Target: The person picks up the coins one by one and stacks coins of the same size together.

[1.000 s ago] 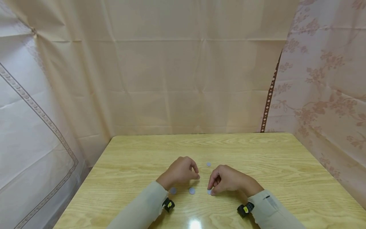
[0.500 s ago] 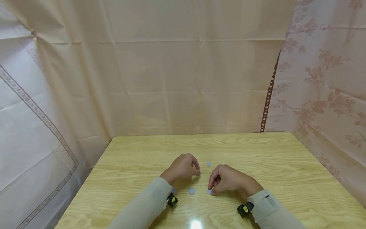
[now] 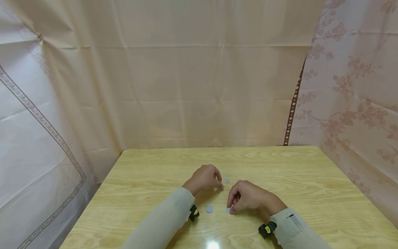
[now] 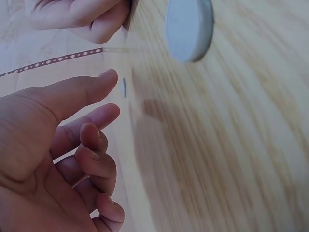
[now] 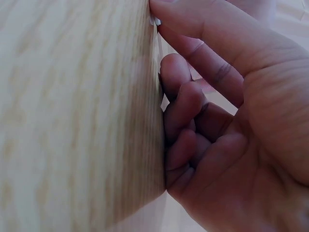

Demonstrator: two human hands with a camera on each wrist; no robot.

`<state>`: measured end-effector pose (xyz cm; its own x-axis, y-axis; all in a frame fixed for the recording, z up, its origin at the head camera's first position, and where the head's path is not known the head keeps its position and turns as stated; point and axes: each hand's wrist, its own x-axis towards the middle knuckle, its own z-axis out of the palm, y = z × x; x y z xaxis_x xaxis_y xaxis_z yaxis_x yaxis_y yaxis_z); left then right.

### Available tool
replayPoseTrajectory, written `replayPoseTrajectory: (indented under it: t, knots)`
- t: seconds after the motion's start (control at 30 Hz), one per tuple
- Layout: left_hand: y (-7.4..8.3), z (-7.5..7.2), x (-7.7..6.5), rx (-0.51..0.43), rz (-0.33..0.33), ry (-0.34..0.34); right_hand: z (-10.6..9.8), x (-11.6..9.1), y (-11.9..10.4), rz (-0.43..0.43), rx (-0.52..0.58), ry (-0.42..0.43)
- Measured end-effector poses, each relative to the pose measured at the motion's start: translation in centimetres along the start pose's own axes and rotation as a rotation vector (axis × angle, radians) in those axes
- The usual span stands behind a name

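Note:
Small round pale-grey discs lie flat on the wooden table. My left hand hovers beside the far disc. In the left wrist view, thumb and forefinger stand apart with that disc just beyond their tips, and the other fingers are loosely bent. My right hand pinches another disc at the tabletop between thumb and forefinger. Only a sliver of this disc shows in the right wrist view. A middle disc lies left of the right hand, close to the left wrist.
A black wrist camera sits at the left cuff and another wrist camera at the right one. A beige curtain hangs behind the table's far edge, with patterned cloth on the right.
My left hand has moved forward and right, closer to the far disc. Its forearm now covers the leftmost disc, which showed earlier. The right hand has stayed in place, pinching its disc.

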<state>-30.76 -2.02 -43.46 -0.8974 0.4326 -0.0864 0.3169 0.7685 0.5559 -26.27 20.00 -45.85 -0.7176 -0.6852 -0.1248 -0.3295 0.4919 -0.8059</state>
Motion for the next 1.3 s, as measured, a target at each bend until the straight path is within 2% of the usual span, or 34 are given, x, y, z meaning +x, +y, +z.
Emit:
replayPoseTrajectory:
  t: [0.7, 1.03, 1.3]
  knots:
    - [2.5, 1.6, 1.9, 0.082, 0.031, -0.035, 0.1, -0.2, -0.4, -0.022, -0.029, 0.011]
    - [2.9, 2.0, 2.1, 0.098, 0.044, -0.037, 0.1, 0.1, 0.1, -0.017, -0.044, 0.014]
    - [2.6, 1.7, 2.1, 0.066, 0.041, -0.037, 0.0, 0.2, 0.1, -0.020, -0.039, 0.016]
